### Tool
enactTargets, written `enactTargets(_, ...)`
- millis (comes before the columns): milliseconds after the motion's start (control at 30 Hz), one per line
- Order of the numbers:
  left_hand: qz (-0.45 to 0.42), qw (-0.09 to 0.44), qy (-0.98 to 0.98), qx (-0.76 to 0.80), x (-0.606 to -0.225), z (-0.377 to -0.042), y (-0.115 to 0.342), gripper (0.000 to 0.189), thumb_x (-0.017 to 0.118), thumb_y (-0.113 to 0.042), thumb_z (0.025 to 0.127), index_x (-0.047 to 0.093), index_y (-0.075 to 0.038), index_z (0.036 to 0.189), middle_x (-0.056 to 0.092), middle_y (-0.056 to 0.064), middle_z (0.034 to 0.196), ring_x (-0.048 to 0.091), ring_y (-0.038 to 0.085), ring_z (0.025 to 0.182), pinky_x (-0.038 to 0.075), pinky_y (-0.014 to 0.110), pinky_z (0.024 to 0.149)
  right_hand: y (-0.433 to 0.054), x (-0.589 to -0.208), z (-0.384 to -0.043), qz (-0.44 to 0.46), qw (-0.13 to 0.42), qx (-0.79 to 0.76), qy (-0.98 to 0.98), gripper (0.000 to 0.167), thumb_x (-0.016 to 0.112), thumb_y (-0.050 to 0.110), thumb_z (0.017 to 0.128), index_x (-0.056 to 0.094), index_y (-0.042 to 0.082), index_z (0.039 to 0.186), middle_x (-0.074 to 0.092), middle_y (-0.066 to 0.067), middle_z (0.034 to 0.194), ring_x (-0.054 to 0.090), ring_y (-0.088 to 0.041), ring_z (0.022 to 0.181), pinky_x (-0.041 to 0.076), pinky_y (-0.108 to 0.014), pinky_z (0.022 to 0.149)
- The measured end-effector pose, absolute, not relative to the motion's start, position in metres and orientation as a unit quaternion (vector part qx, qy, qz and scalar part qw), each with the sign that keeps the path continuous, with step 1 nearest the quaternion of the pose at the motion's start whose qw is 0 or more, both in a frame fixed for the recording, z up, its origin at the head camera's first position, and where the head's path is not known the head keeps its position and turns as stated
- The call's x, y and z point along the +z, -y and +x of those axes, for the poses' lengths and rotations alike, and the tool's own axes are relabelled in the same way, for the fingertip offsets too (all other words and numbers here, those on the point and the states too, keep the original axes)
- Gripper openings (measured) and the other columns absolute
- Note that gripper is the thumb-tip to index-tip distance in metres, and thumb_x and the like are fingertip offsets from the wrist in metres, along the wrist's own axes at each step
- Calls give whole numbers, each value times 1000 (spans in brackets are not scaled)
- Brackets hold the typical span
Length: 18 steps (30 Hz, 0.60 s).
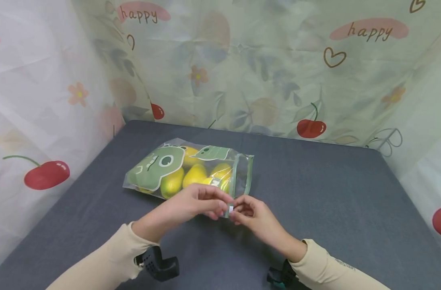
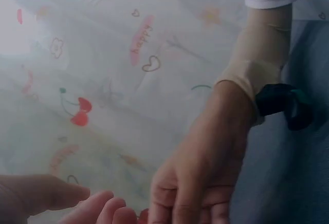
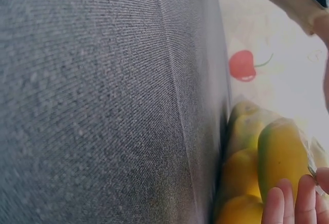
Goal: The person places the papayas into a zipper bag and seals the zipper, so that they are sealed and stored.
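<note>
A clear zip bag (image 1: 144,171) with a green cartoon print lies on its side, its mouth turned to the right. Several yellow-green mangoes (image 1: 194,175) fill it, and they also appear close up as mangoes (image 3: 281,154) in the right wrist view. At the near corner of the mouth sits a small white tab (image 1: 231,209), likely a zip slider. My left hand (image 1: 195,201) pinches the bag's edge just left of this tab. From the other side my right hand (image 1: 254,215) pinches the same corner, thumb beside the tab. The fingertips partly hide what they grip.
The bag rests on a dark grey cloth-covered table (image 1: 314,193). Printed curtains (image 1: 242,72) hang behind it and along both sides. A thin looped cord (image 1: 388,141) hangs by the far right corner. Black wrist devices (image 1: 162,266) sit on both forearms.
</note>
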<state>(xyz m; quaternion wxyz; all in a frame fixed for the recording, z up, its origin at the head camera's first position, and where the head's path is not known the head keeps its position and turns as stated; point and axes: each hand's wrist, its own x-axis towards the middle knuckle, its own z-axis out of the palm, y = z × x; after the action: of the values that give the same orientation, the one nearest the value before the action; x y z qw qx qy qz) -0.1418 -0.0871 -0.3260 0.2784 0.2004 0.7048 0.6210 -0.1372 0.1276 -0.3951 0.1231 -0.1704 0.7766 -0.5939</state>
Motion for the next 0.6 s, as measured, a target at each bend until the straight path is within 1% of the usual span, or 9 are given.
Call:
enactTargets(67,207,305,-704,607,-335,-133,87,29,60,-12,94,64,9,114,68,1,92,64,13,82,54,26,75,-128,-395,-138,-169,124,-592,-778,22,66,7,91,57,-8,104,67,-17,91,68,-27,81,58,-37,73)
enactTargets(133,208,329,-706,591,-345,-126,87,26,59,-11,94,65,9,110,67,-1,88,62,10,80,53,24,72,-128,-395,-138,-168,125,-591,-779,22,66,7,91,57,-8,104,67,-17,91,68,-26,81,58,-37,73)
enactTargets(233,184,357,-711,578,-361,-118,88,24,59,-11,94,67,8,106,67,-1,85,61,9,76,54,24,69,-128,-395,-139,-165,127,-589,-780,23,66,8,91,57,-8,104,67,-15,89,68,-31,81,58,-40,73)
enactTargets(300,148,363,-709,587,-373,-116,87,25,59,-11,93,66,8,108,66,0,83,61,10,74,55,25,69,-129,-395,-139,-165,128,-590,-780,23,66,8,91,56,-9,104,67,-15,89,67,-35,82,57,-42,73)
enactTargets(400,94,348,-686,632,-391,-116,86,32,60,-12,94,60,12,115,67,3,85,63,11,76,57,29,72,-130,-395,-139,-165,128,-590,-780,23,66,8,91,56,-9,104,66,-15,88,67,-36,82,57,-43,74)
enactTargets(500,51,313,-644,696,-405,-116,81,42,61,-14,94,50,15,123,66,5,92,64,12,81,56,29,78,-130,-395,-139,-166,128,-588,-781,22,66,8,91,57,-8,103,67,-15,88,67,-35,82,57,-42,74)
enactTargets(600,12,278,-595,754,-411,-115,74,43,63,-14,94,47,14,123,63,4,95,64,11,85,55,28,83,-131,-395,-139,-165,127,-586,-783,22,67,8,91,57,-8,103,67,-15,88,67,-34,81,57,-42,73)
